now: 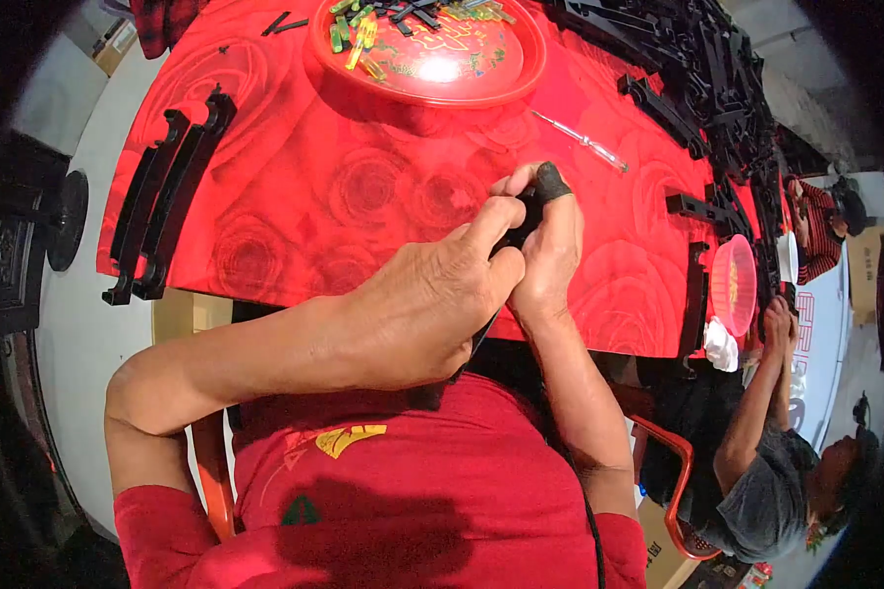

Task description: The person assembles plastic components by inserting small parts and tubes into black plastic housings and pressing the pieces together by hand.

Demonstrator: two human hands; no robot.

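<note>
Both of my hands are closed together over the near edge of the red table. My left hand (447, 280) is wrapped round a black plastic part (528, 214), mostly hidden by the fingers. My right hand (552, 250) grips the same part from the other side, and one of its digits wears a black cover (551, 183). Part of a dark edge also shows below my left hand. Beyond my hands a clear-handled screwdriver (599, 149) lies on the rose-patterned red tablecloth (363, 187).
A red round tray (427, 98) holds yellow-green pieces and black strips. Two long black plastic bars (172, 196) lie at left; a pile of black parts (697, 79) covers the far right. At right are a pink basket (733, 285) and a co-worker (781, 481), hands at the table.
</note>
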